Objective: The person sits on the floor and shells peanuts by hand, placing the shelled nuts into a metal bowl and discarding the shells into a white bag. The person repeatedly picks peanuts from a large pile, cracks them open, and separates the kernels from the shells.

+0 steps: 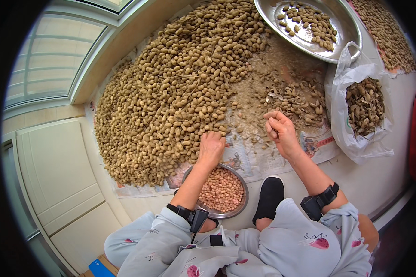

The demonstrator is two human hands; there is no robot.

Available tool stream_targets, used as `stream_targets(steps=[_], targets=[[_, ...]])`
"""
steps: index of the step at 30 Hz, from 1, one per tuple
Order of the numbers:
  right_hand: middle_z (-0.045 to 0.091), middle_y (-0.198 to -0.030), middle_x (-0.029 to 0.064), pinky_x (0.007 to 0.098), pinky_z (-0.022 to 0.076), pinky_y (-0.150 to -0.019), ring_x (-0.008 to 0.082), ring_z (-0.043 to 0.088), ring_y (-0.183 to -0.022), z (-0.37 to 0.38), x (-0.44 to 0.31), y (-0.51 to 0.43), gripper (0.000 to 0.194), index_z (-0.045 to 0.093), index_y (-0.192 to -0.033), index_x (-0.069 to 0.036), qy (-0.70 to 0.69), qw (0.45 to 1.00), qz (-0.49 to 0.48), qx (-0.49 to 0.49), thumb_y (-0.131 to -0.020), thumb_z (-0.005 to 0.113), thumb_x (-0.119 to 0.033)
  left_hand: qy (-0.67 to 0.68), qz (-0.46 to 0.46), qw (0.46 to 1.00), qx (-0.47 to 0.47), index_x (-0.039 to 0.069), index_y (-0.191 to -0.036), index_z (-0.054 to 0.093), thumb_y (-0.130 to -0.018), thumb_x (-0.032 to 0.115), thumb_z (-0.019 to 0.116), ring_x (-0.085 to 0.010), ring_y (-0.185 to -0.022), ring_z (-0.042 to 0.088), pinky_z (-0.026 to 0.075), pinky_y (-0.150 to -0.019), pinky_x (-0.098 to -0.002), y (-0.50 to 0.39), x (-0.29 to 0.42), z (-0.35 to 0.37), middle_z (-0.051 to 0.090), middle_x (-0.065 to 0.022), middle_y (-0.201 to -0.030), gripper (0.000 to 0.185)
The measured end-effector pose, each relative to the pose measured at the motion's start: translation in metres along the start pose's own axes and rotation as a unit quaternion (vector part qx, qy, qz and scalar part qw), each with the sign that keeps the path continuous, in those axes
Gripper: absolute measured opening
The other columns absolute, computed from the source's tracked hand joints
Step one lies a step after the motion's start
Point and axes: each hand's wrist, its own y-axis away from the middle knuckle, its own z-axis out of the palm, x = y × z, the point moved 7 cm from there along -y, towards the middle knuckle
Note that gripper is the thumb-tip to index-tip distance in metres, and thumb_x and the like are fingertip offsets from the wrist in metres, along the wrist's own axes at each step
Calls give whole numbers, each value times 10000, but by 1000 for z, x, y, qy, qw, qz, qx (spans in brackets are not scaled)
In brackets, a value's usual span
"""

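Note:
My left hand [212,148] reaches to the near edge of a big heap of unshelled peanuts [166,100], its fingers pointing down. The fingertips are hidden, so what they hold does not show. Just below that wrist stands a round metal bowl [244,204] of shelled pink peanut kernels [225,189], partly covered by my forearm. My right hand [280,131] hovers with curled fingers by a scatter of broken peanut shells [291,98]. No object is visible in it, but the inside of the fingers is turned away.
A wide steel basin [274,24] with some unshelled peanuts is at the upper right. Below it, a white plastic bag [339,100] holds empty shells [364,104]. More peanuts [384,34] lie beyond. Printed sheets [263,166] cover the floor under the heap. A window [52,59] is at left.

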Motion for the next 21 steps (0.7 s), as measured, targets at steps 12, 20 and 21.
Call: stream_targets(steps=[12,20,21], targets=[[540,-680,-6,180,257,-426,32,370,-498,13,21,4,139,548,-1026,-33,50,997,55,-34,-946,462,-107,29,-17,999,38,24,-810,574,-750,27,592,-259,-835,521,399,-763,-380,-8,11,-13,536,-104,-798,63],[544,-668,-48,169,304,-469,7,404,-537,20,20,8,148,590,-1027,-30,93,994,34,-44,-934,524,-123,865,-257,431,-7,54,-934,569,-884,116,631,-119,-816,572,476,-752,-273,-25,30,7,610,-36,-888,101],[549,-669,-54,167,313,-480,2,415,-549,22,19,9,149,595,-1028,-29,101,994,18,-37,-925,547,-125,902,-242,356,-12,55,-936,570,-880,106,635,-122,-822,571,481,-771,-282,-28,38,8,609,-36,-886,100]])
